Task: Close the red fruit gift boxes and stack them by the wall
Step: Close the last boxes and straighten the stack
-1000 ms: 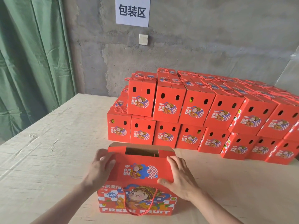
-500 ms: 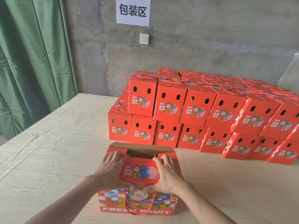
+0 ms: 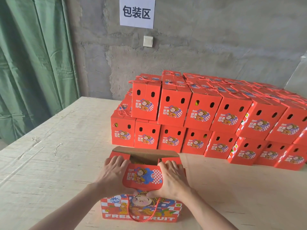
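Note:
A red fruit gift box (image 3: 141,211) with a cartoon print and a red rope handle stands on the table in front of me. Its top is partly open, and the brown far flap (image 3: 144,152) stands up. My left hand (image 3: 113,176) and my right hand (image 3: 171,178) lie flat on the near top flap (image 3: 142,177), fingers on it and thumbs at its front edge, pressing it down over the opening. A stack of closed red gift boxes (image 3: 207,117) stands in two layers behind, against the wall.
The pale wooden table (image 3: 58,146) stretches left and forward. A grey concrete wall (image 3: 216,39) with a white paper sign (image 3: 137,12) and a switch (image 3: 148,41) stands behind the stack. A green curtain (image 3: 33,55) hangs at the left.
Both hands slid inward from the box's sides onto the near top flap and folded it down. The opening is now narrower.

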Demonstrator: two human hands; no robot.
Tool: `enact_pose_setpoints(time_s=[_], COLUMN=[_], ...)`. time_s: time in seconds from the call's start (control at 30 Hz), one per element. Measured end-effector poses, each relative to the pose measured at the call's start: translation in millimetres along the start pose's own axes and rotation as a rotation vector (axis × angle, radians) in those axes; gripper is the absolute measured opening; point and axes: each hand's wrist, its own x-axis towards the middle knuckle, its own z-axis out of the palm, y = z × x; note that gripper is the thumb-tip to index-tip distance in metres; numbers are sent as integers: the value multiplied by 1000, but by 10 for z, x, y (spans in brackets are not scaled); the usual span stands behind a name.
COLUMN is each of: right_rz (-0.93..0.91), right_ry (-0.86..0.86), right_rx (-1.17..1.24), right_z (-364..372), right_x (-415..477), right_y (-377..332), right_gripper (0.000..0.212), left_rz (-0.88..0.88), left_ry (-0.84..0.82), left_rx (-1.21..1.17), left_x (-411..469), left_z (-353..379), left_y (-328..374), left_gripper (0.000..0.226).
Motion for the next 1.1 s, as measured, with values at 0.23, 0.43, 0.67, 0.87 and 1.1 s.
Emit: enact_pose_setpoints(time_s=[0.23, 0.43, 0.67, 0.87, 1.1], right_rz=[-38, -65, -46, -44, -56], right_ry=[38, 91, 91, 73, 47], right_rx=[80, 98, 85, 74, 121], right_z=[12, 23, 29, 21, -6], right_x=[-41, -28, -26, -23, -44], right_y=[11, 18, 21, 21, -1], right_gripper=[100, 101, 104, 103, 102], left_rz=[11, -8, -1, -29, -13], left_ry=[-2, -2, -19, -74, -228], left_rx=[4, -4, -30, -119, -90], left_x=[-5, 7, -6, -8, -38], left_z=[15, 27, 45, 50, 43], left_y=[-21, -24, -31, -40, -54], left_gripper=[114, 111, 116, 113, 109])
